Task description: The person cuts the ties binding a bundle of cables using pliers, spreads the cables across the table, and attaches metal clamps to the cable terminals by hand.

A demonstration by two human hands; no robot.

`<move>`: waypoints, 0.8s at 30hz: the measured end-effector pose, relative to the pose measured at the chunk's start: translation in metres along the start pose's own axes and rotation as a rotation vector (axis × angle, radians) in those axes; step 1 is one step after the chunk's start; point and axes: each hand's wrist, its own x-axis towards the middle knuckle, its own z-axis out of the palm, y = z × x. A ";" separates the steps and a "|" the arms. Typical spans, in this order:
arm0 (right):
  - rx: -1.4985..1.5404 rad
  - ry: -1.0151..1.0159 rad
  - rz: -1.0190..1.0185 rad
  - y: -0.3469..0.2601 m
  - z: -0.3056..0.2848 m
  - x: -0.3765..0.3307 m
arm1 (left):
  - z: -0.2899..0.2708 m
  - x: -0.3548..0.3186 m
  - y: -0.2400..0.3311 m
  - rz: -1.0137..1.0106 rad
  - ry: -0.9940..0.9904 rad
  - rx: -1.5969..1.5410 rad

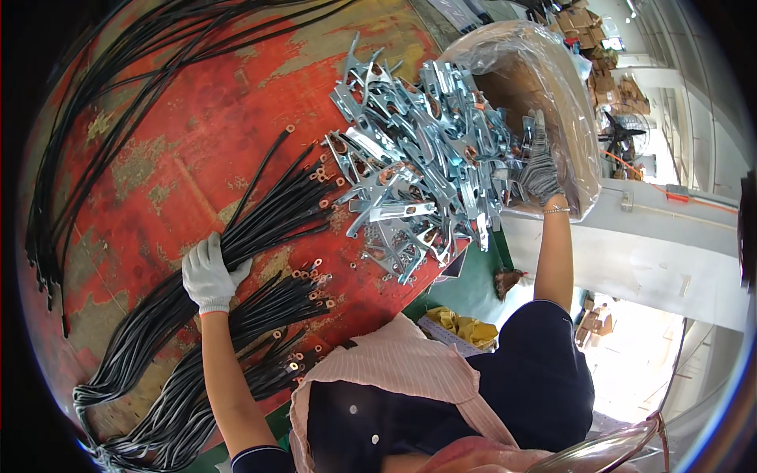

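Observation:
My left hand point(208, 273), in a white glove, is curled over a thick bundle of black cables point(272, 214) on the red table. Copper ring lugs point(322, 175) tip the bundle's right-hand ends. At the mouth of a plastic-lined cardboard box point(579, 118), my right hand point(541, 164), in a grey glove, has its fingers stretched out. Its fingers lie beside the right edge of a heap of shiny metal clamps point(430, 138), close to one upright clamp point(527, 130). Whether they touch that clamp is unclear.
More black cables point(118, 102) lie along the table's far left side. A second lugged cable bundle point(264, 311) lies nearer me. The worn red table point(197, 150) ends at its right edge, beside a container with yellow material point(461, 327). A fan point(623, 132) stands beyond.

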 end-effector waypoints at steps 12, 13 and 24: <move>0.043 0.118 -0.052 0.017 -0.005 -0.025 | 0.008 -0.011 -0.004 -0.018 -0.056 0.031; 0.271 0.169 0.027 0.040 -0.001 -0.035 | 0.009 -0.008 -0.003 -0.009 -0.046 0.029; -0.270 0.126 -0.433 -0.115 0.039 -0.098 | 0.006 -0.006 0.000 0.045 0.038 0.093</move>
